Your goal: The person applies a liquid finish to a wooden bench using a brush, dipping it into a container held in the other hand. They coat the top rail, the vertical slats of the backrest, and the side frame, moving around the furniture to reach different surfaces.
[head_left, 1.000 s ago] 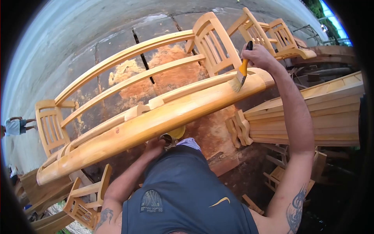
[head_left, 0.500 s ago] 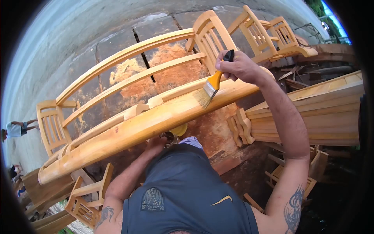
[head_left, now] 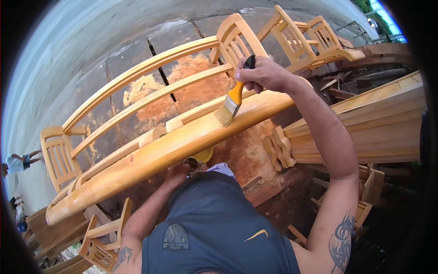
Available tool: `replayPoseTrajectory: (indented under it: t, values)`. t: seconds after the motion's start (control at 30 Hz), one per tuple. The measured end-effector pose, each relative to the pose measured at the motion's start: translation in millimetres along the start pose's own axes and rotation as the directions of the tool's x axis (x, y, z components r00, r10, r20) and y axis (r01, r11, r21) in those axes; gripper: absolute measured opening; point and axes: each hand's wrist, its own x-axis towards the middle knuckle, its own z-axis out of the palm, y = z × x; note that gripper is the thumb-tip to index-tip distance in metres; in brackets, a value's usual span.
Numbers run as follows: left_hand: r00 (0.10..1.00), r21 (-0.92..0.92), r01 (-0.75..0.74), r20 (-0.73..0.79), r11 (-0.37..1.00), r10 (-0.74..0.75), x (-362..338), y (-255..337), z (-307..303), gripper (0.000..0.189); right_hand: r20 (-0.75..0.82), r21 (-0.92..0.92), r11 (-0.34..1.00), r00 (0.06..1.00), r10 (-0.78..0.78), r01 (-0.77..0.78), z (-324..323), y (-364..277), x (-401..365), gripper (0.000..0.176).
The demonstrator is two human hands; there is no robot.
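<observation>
My right hand point(head_left: 264, 74) is closed around a paintbrush point(head_left: 236, 93) with a yellow and black handle. The brush's pale bristles press on the upper face of a thick, rounded wooden rail point(head_left: 155, 153), which looks glossy over much of its length. This rail is part of a long slatted wooden piece of furniture point(head_left: 148, 68) lying in front of me. Below the rail, close to my waist, my left hand point(head_left: 178, 173) grips a small round container point(head_left: 195, 165). Its contents and my left fingertips are mostly hidden.
Wooden chairs stand at the upper right point(head_left: 296, 41) and lower left point(head_left: 104, 237). Stacked wooden boards point(head_left: 356, 128) lie at the right. A yellow object point(head_left: 204, 155) shows under the rail. Sawdust point(head_left: 200, 75) covers part of the floor. Another person point(head_left: 20, 162) is far left.
My right hand has drawn the paintbrush leftward along the rail, bristles still touching the wood. My left hand keeps the container in about the same place. The view has shifted slightly.
</observation>
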Motion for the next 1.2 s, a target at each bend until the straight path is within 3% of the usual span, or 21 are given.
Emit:
replayPoseTrajectory:
  t: [0.07, 0.17, 0.2, 0.27, 0.33, 0.47, 0.53, 0.6, 0.67, 0.73, 0.83, 0.87, 0.93, 1.03, 1.13, 1.2]
  values:
    - [1.0, 0.042, 0.01, -0.025, 0.999, -0.009, -11, 24, -3, 0.042, -0.142, -0.047, 0.998, 0.989, 0.04, -0.047, -55, 36, 0, 0.022]
    - [1.0, 0.025, 0.017, -0.005, 1.0, -0.017, -4, 14, 0, 0.043, -0.303, -0.24, 0.958, 0.95, 0.078, -0.155, -131, 66, -9, 0.025]
    - [1.0, 0.013, -0.006, -0.027, 1.0, 0.007, -4, 14, 2, 0.041, -0.4, -0.491, 0.856, 0.915, -0.055, -0.163, -137, 63, -12, 0.03]
    - [0.996, -0.002, -0.05, -0.069, 0.999, 0.05, -6, 15, 4, 0.037, -0.379, -0.716, 0.671, 0.915, -0.14, -0.193, -149, 55, -5, 0.033]
    - [0.997, -0.028, -0.066, -0.05, 0.997, 0.064, -6, 20, 4, 0.038, -0.246, -0.813, 0.572, 0.955, -0.167, -0.11, -114, 39, 2, 0.034]
    - [0.997, -0.091, -0.076, -0.019, 0.993, 0.075, 4, 4, 10, 0.038, -0.017, -0.812, 0.578, 0.985, -0.17, 0.085, -15, -1, 8, 0.036]
    - [0.999, -0.024, -0.038, -0.026, 0.999, 0.037, -1, 13, 9, 0.042, -0.03, -0.655, 0.738, 0.969, -0.245, 0.166, -2, -10, 14, 0.033]
    - [1.0, -0.003, -0.002, -0.005, 1.0, 0.002, 3, 10, 10, 0.046, -0.09, -0.365, 0.9, 0.953, -0.291, 0.24, -5, -9, 15, 0.027]
    - [0.999, -0.035, 0.031, 0.042, 0.999, -0.03, 14, -8, 12, 0.046, -0.078, 0.025, 0.993, 0.991, -0.113, 0.115, -26, -9, 4, 0.022]
    - [1.0, 0.005, 0.014, 0.018, 1.0, -0.014, 15, -7, 11, 0.046, -0.172, -0.033, 0.999, 0.985, 0.009, -0.015, -60, 40, 16, 0.023]
    - [0.999, 0.034, 0.029, 0.012, 0.999, -0.03, 11, 2, 8, 0.045, -0.325, -0.049, 0.994, 0.943, 0.075, -0.096, -131, 99, 12, 0.021]
    - [0.999, 0.039, 0.042, 0.014, 0.998, -0.043, 10, 5, 8, 0.045, -0.409, -0.199, 0.965, 0.909, 0.077, -0.171, -141, 82, -6, 0.024]
    - [0.998, 0.009, 0.057, -0.017, 0.998, -0.057, 7, 5, 10, 0.045, -0.514, -0.491, 0.832, 0.857, -0.038, -0.258, -161, 81, -9, 0.025]
    - [0.999, -0.007, 0.026, -0.042, 1.0, -0.026, 3, 14, 10, 0.045, -0.528, -0.518, 0.844, 0.828, -0.189, -0.138, -161, 61, -12, 0.022]
    - [0.999, 0.001, 0.017, -0.043, 1.0, -0.016, 0, 21, 9, 0.044, -0.362, -0.042, 0.995, 0.926, -0.104, 0.095, -136, 57, -16, 0.019]
    - [0.999, 0.002, 0.02, -0.039, 1.0, -0.02, 2, 17, 10, 0.044, -0.351, -0.02, 1.0, 0.937, 0.003, -0.011, -134, 86, -12, 0.018]
